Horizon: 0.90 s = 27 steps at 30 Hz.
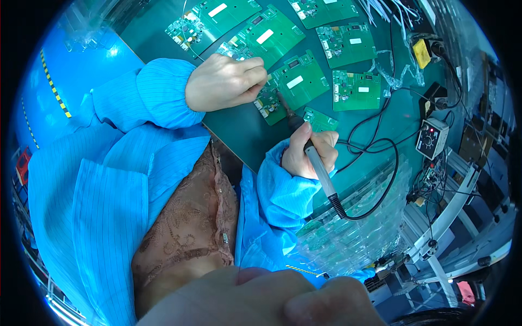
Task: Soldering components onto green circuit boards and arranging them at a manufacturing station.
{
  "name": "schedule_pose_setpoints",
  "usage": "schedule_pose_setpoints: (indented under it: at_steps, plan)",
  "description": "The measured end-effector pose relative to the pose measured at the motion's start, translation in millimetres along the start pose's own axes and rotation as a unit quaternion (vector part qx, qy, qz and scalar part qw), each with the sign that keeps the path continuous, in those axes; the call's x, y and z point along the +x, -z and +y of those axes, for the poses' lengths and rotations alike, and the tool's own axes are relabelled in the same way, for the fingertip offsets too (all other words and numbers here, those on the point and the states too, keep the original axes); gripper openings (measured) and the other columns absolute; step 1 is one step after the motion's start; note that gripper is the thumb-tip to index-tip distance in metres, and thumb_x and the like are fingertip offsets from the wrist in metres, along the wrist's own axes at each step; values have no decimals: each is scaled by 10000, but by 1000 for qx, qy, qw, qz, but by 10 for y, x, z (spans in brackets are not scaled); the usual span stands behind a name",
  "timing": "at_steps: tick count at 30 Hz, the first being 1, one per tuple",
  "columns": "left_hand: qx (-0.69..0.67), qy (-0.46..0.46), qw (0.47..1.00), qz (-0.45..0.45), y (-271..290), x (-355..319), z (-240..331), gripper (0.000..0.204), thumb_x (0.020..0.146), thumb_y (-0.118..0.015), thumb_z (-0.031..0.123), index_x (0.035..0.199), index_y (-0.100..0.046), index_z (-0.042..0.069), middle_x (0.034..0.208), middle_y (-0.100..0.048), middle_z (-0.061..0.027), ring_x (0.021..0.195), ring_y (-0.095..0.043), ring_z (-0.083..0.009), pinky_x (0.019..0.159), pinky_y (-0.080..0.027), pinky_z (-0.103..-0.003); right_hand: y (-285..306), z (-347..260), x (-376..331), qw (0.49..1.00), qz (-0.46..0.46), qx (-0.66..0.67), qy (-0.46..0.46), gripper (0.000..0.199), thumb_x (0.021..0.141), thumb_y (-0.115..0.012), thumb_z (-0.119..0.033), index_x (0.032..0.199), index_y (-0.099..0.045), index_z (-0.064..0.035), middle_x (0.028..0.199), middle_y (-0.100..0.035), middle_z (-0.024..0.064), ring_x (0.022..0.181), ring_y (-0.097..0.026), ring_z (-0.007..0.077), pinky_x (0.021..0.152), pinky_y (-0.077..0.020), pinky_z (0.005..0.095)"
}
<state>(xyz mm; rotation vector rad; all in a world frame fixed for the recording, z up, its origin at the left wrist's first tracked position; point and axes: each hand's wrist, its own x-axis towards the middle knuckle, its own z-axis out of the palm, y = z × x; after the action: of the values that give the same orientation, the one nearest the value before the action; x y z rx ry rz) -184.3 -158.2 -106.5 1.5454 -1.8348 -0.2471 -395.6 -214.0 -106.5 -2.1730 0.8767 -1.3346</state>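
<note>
My right hand [311,152] is wrapped round the grey handle of a soldering iron [322,173]. The iron's tip points down at the component-filled end of a green circuit board [307,89]. Over the left edge of that same board, my left hand [225,81] is closed in a pinch near the tip. A thin solder wire [191,50] runs from the top of the view into the back of this pinch; its end is hidden by my fingers. Beside my right hand lies a smaller green board [319,119], partly covered by the hand.
More circuit boards [356,91] lie across the green mat [239,127]. The iron's black cable loops right, near a soldering station [432,137] with a lit red light. A yellow sponge [421,53] and white wires [389,10] sit at the far right. Clear plastic trays [348,233] are stacked nearer.
</note>
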Motion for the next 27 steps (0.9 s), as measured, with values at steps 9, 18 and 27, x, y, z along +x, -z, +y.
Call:
schedule_pose_setpoints:
  at_steps: [9, 18, 27]
  plan:
    - [5, 6, 1000, -12, -13, -35, 10, 87, 762, -634, 53, 771, -548, 40, 730, -525, -70, 499, -579, -242, 420, -455, -362, 17, 17, -43, 1000, -3, 6, 8, 254, 802, -693, 9, 838, -453, -65, 542, -490, 48, 488, -390, 167, 514, -337, 328]
    - [2, 10, 1000, -20, -16, -37, -2, 88, 759, -633, 54, 788, -551, 44, 739, -523, -67, 505, -582, -246, 426, -459, -366, 14, 29, -38, 1000, -10, 9, 19, 252, 806, -692, 5, 831, -451, -67, 539, -479, 43, 490, -393, 162, 509, -336, 322]
    - [1, 0, 1000, -2, -24, -45, -11, 94, 760, -640, 58, 797, -555, 44, 743, -520, -66, 501, -583, -248, 426, -462, -365, -15, -29, 11, 998, -3, 7, 58, 265, 789, -676, 51, 838, -450, -78, 531, -474, 35, 460, -370, 157, 510, -316, 323]
